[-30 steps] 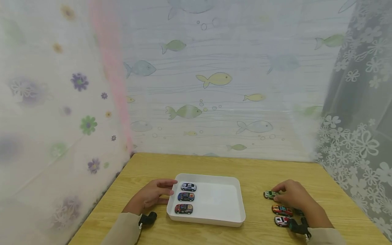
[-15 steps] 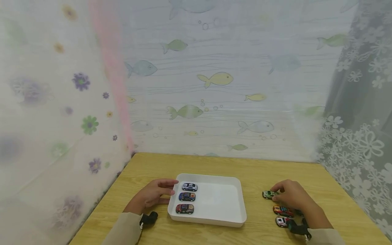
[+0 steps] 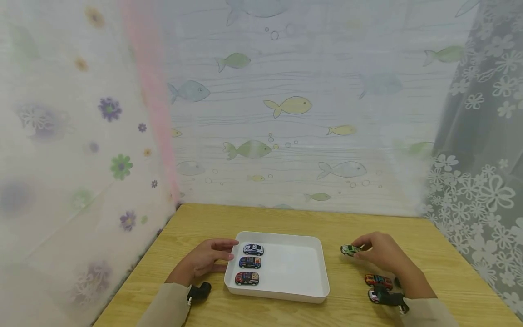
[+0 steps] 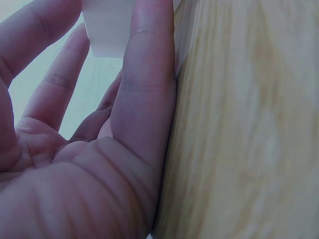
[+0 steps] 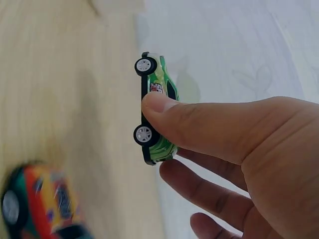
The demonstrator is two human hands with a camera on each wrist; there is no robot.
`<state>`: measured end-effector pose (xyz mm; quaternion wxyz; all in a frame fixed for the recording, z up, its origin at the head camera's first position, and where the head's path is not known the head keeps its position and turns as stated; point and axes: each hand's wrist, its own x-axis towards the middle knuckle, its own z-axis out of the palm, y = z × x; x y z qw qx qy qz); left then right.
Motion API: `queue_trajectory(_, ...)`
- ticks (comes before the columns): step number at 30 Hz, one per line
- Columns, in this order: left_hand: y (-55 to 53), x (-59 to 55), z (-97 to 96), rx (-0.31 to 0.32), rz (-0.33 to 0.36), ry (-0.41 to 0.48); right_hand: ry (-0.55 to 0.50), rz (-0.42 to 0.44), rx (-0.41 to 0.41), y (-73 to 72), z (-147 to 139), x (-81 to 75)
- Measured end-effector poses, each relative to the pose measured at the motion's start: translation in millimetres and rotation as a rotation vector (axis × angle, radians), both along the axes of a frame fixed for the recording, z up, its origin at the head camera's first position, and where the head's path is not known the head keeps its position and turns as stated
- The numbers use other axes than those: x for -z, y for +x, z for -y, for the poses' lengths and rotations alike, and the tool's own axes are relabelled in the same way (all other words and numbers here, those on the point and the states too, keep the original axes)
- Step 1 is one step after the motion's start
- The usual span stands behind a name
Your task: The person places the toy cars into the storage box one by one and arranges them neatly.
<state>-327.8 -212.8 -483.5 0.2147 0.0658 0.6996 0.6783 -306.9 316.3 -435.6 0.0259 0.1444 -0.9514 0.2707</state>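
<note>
Car (image 5: 158,77), green, pinched in right grip (image 3: 382,252) (door decal (image 5: 156,87) unreadable); left grip (image 3: 206,259) wide, touching white tray (image 3: 294,272).

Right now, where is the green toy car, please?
In the head view, the green toy car is pinched in the right hand, right of the white tray and beyond the red-orange car.

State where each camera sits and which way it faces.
Head: worn on the head, facing forward and down at table and white tray; left hand, right hand, sleeves show.
Left wrist: on that wrist, facing past the left hand to tray and table.
Right wrist: on that wrist, facing the right hand, which pinches the green car.
Head and right wrist share that car.
</note>
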Motion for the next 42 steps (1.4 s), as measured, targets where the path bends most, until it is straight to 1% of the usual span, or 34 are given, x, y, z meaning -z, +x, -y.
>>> queue_trajectory(6,-1.4,0.9,1.6,0.002,-0.01,-0.012,-0.03,0.007,-0.013,-4.9,16.1,-8.7)
queue_trajectory(18,-5.4,0.6,3.3,0.003,-0.012,-0.012,-0.104,0.008,-0.042,-13.4,45.4,-18.7)
queue_trajectory(24,-8.3,0.1,3.7,0.01,-0.009,-0.007,-0.121,0.004,-0.051,-18.2,57.7,-19.7)
queue_trajectory(30,-11.0,0.4,5.4,0.021,-0.01,-0.008,-0.132,-0.007,-0.065,-23.7,72.1,-23.9)
queue_trajectory(36,-12.7,1.1,6.2,0.028,-0.014,-0.015,-0.156,0.019,-0.05,-30.2,88.2,-21.8)
queue_trajectory(42,-15.8,1.7,5.5,0.031,-0.01,-0.005,-0.182,0.043,-0.07,-33.4,103.5,-19.3)
